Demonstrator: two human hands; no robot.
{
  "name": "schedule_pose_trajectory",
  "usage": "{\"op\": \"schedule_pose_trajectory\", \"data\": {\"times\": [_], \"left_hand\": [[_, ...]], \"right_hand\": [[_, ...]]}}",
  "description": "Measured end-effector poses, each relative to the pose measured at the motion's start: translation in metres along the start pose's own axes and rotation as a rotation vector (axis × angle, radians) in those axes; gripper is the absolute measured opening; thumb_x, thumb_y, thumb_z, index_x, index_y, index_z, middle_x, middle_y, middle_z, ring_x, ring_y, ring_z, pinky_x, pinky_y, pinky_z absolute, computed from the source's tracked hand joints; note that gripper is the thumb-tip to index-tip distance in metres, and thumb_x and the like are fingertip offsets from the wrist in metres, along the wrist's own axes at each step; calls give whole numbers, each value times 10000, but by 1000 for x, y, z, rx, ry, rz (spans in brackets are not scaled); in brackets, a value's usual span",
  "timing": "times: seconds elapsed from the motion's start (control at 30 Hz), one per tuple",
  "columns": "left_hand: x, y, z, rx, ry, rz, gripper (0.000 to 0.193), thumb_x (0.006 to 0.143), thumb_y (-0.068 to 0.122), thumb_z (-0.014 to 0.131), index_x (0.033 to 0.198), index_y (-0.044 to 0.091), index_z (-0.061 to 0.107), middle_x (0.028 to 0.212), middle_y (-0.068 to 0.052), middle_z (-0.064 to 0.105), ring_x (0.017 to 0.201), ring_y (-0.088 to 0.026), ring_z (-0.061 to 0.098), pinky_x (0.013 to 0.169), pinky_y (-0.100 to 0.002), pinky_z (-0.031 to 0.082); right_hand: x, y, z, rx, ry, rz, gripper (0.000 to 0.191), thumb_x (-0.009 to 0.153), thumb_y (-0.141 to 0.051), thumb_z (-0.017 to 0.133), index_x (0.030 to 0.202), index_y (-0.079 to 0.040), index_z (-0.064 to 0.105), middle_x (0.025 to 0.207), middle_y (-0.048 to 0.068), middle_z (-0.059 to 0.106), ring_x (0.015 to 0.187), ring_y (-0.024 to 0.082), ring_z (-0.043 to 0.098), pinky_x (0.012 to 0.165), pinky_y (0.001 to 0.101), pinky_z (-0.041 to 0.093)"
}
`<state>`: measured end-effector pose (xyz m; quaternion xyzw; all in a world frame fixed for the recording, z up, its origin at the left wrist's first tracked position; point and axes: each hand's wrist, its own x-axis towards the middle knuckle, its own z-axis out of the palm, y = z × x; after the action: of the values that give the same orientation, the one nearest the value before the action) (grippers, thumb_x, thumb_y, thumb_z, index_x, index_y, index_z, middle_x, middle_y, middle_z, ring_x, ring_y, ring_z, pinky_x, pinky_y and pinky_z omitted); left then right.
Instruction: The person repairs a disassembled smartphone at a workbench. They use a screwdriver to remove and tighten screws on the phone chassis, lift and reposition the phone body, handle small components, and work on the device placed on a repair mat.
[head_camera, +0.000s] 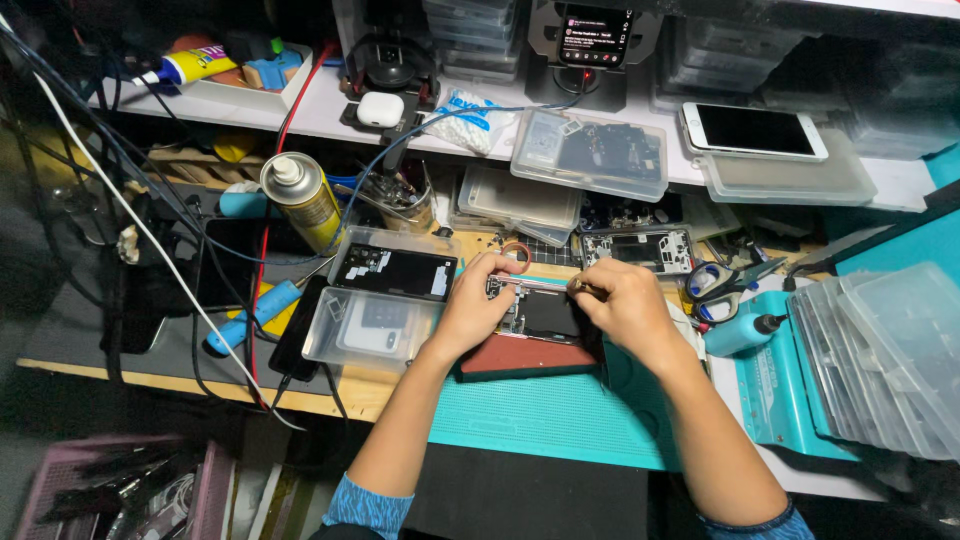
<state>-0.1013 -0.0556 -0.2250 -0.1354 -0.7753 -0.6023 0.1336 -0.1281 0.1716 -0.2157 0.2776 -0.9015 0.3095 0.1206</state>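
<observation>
An opened phone (540, 315) with its insides showing lies on a dark red pad (520, 355) on the teal mat (560, 415). My left hand (475, 300) rests on the phone's left side and steadies it. My right hand (620, 300) grips a thin metal tool, likely tweezers (535, 284), whose tip points left over the phone's upper edge, near my left fingertips.
Clear plastic trays (375, 300) with phone parts sit left of the pad. A yellow spray can (303, 200) stands behind them. Scissors (720, 280) and a teal bottle (745, 332) lie at right, beside stacked clear lids (890, 360). A white phone (755, 130) lies on the shelf.
</observation>
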Motion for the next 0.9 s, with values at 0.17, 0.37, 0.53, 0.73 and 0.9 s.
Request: {"op": "schedule_pose_trajectory", "data": {"times": [0.17,0.37,0.53,0.73,0.9], "left_hand": [[0,0,3,4,0,-2,260,849,18,648,1108,16,666,1109,-120,678,1058,-242,657,971,-355,507],[1,-3,6,14,4,12,259,846,15,647,1104,10,667,1105,-124,680,1071,-248,659,978,-359,505],[1,-4,6,2,3,5,261,845,10,639,1104,7,669,1123,-123,691,1073,-247,665,978,-356,510],[2,-4,9,-1,16,1,241,848,6,648,1088,6,664,1123,-121,692,1061,-245,667,966,-354,515],[3,-5,10,-13,15,7,241,851,5,648,1091,11,663,1120,-117,693,1049,-239,671,961,-349,520]], "right_hand": [[-3,6,2,10,19,-38,89,784,-81,747,865,-44,742,798,122,675,717,316,671,638,405,526],[-6,10,4,32,36,-53,92,781,-63,733,871,-56,750,816,107,693,732,298,694,657,380,548],[-4,7,1,13,13,-37,94,780,-80,737,869,-57,756,807,112,690,722,309,686,645,396,542],[0,8,-1,-45,1,-37,82,792,-110,741,859,-72,770,796,116,686,731,331,675,656,424,534],[-1,10,-1,-27,10,-46,87,790,-109,733,864,-74,762,804,110,685,740,324,678,668,419,537]]}}
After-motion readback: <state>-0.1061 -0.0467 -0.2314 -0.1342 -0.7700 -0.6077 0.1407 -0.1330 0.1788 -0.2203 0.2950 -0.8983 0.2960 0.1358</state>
